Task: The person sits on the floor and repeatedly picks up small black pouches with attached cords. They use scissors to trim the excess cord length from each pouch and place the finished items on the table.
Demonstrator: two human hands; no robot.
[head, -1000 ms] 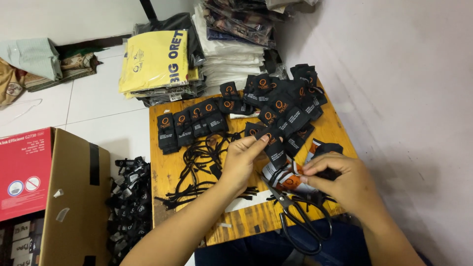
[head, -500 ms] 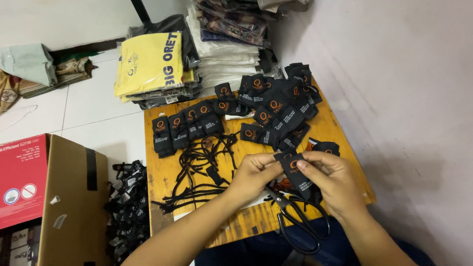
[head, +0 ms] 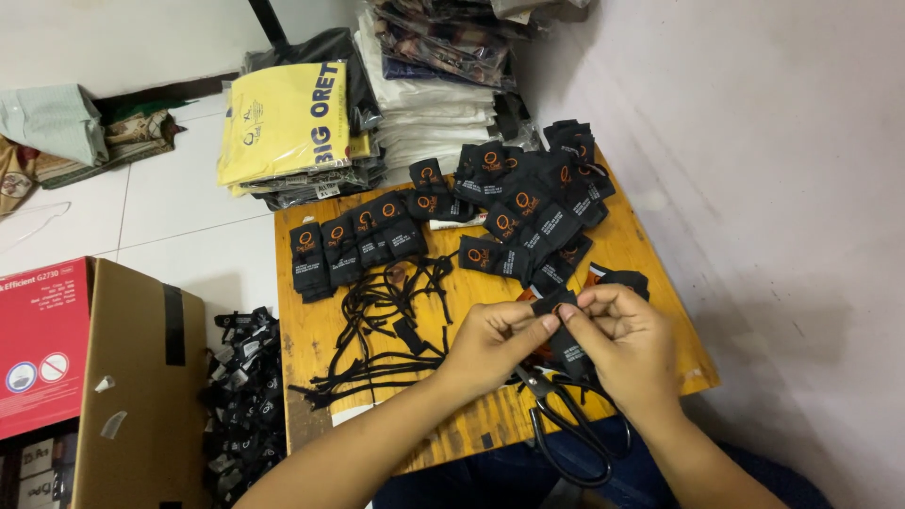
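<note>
Both forearms bare, entering from the near edge and converging toward centre. Left hand (head: 490,341) angled in from the near left, fingers curled, thumb and forefinger pinched at the tip. Right hand (head: 627,341) from the near right, back of hand up, fingers bent inward, its pinch meeting the left's. Both grips closed, fingertips touching.

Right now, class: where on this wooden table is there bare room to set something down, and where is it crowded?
Bare wood shows along the table's right edge beside the right hand, and at the front-left corner below the black cords. The far half is crowded with black tags.
</note>
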